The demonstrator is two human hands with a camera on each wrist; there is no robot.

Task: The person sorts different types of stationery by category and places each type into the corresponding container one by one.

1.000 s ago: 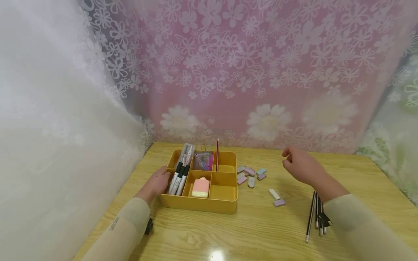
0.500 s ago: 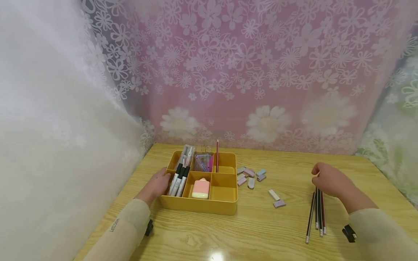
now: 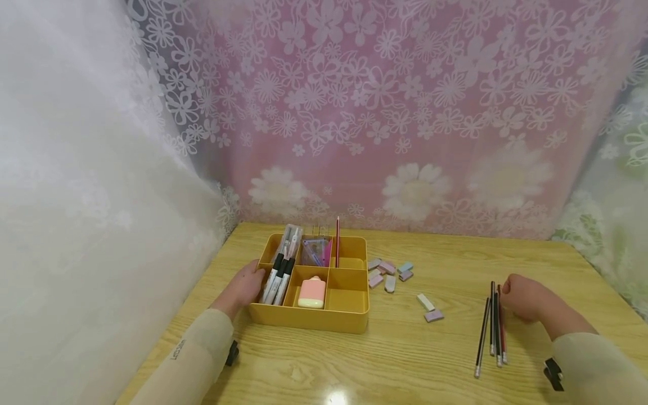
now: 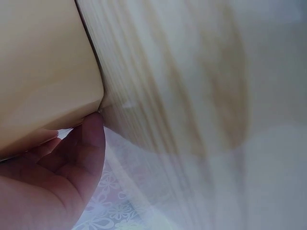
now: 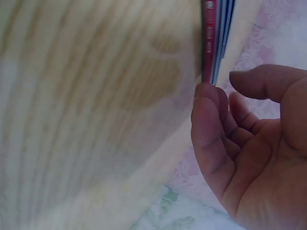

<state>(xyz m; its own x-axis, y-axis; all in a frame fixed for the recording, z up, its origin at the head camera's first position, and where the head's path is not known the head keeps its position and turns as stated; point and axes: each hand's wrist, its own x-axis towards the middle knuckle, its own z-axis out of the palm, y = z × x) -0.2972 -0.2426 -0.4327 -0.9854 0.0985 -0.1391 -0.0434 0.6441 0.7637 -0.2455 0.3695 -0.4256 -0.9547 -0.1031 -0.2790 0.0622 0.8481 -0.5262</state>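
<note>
A yellow divided desk organizer [image 3: 309,319] stands on the wooden table. At its left side my left hand [image 3: 245,284] grips the wall; in the left wrist view curled fingers [image 4: 91,143] meet its lower corner. Several pencils lie at the right, dark ones [image 3: 482,337] and a dark red one [image 3: 502,326], their white eraser ends toward me. Beside their far ends is my right hand [image 3: 526,298]. In the right wrist view its thumb [image 5: 254,81] stands apart from its bent fingers, and the index fingertip touches or nearly touches the red pencil [image 5: 209,43].
The organizer contains black-capped markers [image 3: 277,281], a purple set square [image 3: 315,251], a pink bottle-shaped thing [image 3: 311,292] and one upright red pencil [image 3: 337,242]. Several small erasers [image 3: 389,283] lie to its right. Pink floral cloth [image 3: 324,169] hangs behind the table.
My right hand has moved right and toward me, from above the table beyond the pencils to beside their far ends. The left hand has stayed on the organizer.
</note>
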